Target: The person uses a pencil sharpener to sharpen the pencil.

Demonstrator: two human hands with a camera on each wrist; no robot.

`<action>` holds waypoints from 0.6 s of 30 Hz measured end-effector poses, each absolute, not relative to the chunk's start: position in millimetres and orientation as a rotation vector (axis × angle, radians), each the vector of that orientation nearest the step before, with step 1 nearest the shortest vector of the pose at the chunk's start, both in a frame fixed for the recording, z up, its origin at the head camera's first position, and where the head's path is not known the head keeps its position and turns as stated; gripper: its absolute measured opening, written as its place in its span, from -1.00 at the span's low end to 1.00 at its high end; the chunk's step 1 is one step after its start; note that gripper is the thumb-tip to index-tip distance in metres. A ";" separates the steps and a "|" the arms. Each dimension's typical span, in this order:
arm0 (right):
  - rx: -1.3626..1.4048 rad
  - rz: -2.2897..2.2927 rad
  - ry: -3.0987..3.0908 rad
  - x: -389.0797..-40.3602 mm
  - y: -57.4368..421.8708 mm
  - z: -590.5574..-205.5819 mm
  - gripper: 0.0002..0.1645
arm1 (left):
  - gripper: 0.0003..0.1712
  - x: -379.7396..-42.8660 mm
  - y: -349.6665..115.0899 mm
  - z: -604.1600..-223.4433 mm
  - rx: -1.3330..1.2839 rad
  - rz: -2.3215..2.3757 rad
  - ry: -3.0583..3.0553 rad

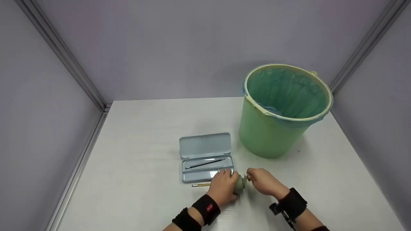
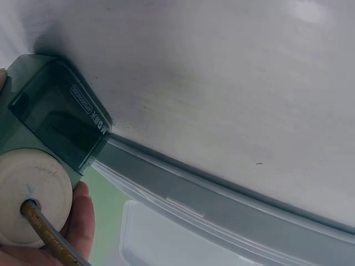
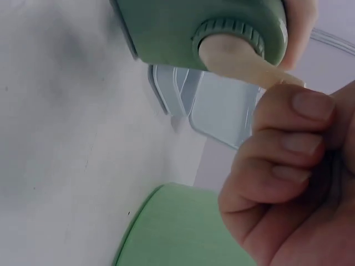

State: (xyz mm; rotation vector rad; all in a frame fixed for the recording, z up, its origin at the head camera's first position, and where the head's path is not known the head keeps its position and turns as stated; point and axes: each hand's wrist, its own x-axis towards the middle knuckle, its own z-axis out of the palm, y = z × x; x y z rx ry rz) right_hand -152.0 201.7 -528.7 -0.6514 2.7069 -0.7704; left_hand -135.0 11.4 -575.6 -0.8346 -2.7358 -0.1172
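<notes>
A green crank pencil sharpener [image 2: 66,111] lies on the white table, and my left hand [image 1: 223,187] grips its body from above. From the sharpener's round cream front [image 2: 36,194] a pencil [image 2: 52,235] sticks out to the left. At the opposite end, my right hand [image 1: 265,181] holds the cream crank handle [image 3: 238,61] with curled fingers [image 3: 277,144]. Just beyond the left hand lies an open grey-blue pencil case [image 1: 205,146], with a dark pencil [image 1: 205,163] in its tray. The left hand hides much of the sharpener in the head view.
A large green bin [image 1: 269,134] with a liner stands on the right, behind my right hand. Grey panels [image 1: 192,48] enclose the white table [image 1: 138,144] at the back and sides. Small dark specks lie on the tabletop.
</notes>
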 end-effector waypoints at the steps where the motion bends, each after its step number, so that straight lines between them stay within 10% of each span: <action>1: -0.658 -0.762 2.713 -156.2 201.0 -530.2 -0.77 | -0.16 -135.1 11.2 -575.4 -0.837 -0.111 -2.734; 18: -0.505 -0.737 2.597 -158.5 197.0 -577.3 -0.78 | -0.13 -134.6 12.2 -572.4 -0.839 -0.149 -2.782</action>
